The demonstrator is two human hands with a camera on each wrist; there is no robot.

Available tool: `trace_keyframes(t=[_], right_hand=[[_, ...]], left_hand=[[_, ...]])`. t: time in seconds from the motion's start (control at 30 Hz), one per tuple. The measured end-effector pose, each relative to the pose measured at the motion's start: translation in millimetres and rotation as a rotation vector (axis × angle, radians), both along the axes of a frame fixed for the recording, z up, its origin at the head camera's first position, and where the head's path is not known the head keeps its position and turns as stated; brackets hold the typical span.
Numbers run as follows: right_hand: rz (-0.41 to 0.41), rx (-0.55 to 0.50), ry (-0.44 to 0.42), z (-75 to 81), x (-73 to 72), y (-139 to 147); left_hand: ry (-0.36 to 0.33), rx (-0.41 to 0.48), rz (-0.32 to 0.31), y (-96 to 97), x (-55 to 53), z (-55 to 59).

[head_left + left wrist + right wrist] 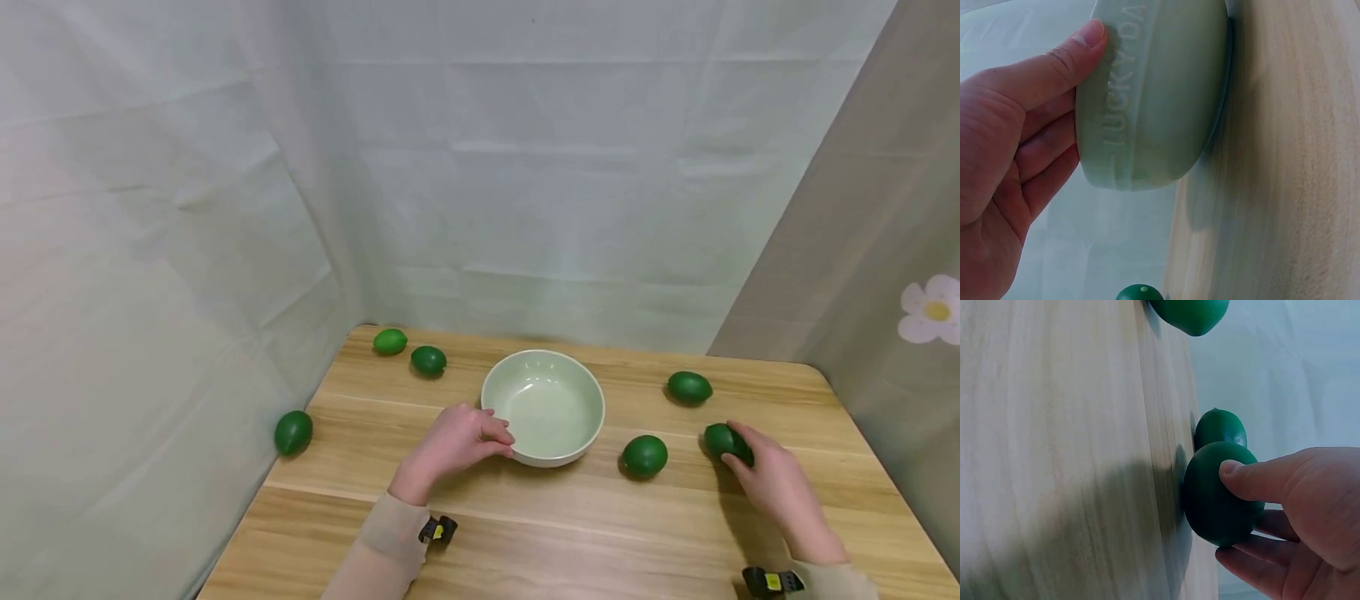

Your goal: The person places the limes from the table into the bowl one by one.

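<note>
A pale green round bowl (552,407) sits upright on the wooden table. My left hand (459,442) holds its near-left rim, the thumb (1066,59) on the outer wall by raised lettering and the other fingers over the edge. To the right of the bowl, my right hand (780,483) grips a dark green lime (1213,500), thumb on one side and fingertips on the other. Another dark lime (645,457) lies between that hand and the bowl, and one more lime (689,387) rests farther back. Nothing lies inside the bowl.
On the left half of the table (555,542) are a brighter green lime (390,342) and a dark lime (429,361) at the back. A third lime (293,432) sits right at the left edge. Pale cloth (540,183) hangs behind and along the left side.
</note>
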State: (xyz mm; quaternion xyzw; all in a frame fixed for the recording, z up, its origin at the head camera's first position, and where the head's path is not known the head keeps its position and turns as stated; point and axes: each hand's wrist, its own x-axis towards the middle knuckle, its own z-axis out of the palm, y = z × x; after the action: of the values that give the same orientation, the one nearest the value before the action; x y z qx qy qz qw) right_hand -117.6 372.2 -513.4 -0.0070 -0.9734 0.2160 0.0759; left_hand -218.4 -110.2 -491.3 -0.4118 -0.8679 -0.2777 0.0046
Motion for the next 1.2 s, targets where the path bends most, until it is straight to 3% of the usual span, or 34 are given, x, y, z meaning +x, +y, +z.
trace_keyframes(t=[0.43,0.9,1.2], right_hand=[[-0.016,-0.007,-0.015,4.3,-2.8,0.4],[-0.043,-0.024,-0.048,9.6,-2.7,0.7],[-0.057,-0.04,-0.036,7.1,-2.0,3.3]], left_hand=[[-0.009,-0.001,0.01,0.8,1.0,0.0],[0.026,0.006,0.007,0.8,0.0,-2.0],[-0.003,0.015,0.017,0.7,-1.7,-1.7]])
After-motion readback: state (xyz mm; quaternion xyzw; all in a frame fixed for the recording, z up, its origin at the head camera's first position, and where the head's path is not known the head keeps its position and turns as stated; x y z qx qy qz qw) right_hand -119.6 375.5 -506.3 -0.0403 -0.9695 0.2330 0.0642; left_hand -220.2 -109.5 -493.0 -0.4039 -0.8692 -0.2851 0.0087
